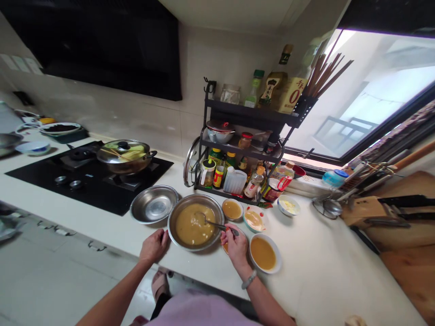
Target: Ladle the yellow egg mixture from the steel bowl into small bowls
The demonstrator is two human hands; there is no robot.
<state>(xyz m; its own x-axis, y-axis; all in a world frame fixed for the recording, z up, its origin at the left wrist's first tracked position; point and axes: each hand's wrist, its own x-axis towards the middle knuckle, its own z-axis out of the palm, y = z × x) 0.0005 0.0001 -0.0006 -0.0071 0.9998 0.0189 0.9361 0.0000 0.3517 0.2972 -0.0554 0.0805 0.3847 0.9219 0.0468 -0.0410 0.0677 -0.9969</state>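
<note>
A metal bowl [171, 237] of yellowish-brown liquid with small pale bits stands on the white counter. My right hand [235, 244] is closed around the handle of a spoon [217, 224], whose head dips into the liquid. At the bowl's left rim, my left hand [154, 246] is curled with its fingertips against the edge. Right of the bowl are a white bowl of brown liquid [263, 253], a small bowl of similar liquid [232, 209] and a strawberry-patterned bowl [254, 220] with a creamy mixture. Another small bowl is partly hidden under my right hand.
A second metal bowl [154, 204] sits behind left. On the black cooktop [105, 199] stands a lidded pan [125, 157]. A black rack [243, 154] holds bottles and jars. At right are a small bowl with pale pieces [288, 206], a ladle [331, 207] and knives in a block [363, 210].
</note>
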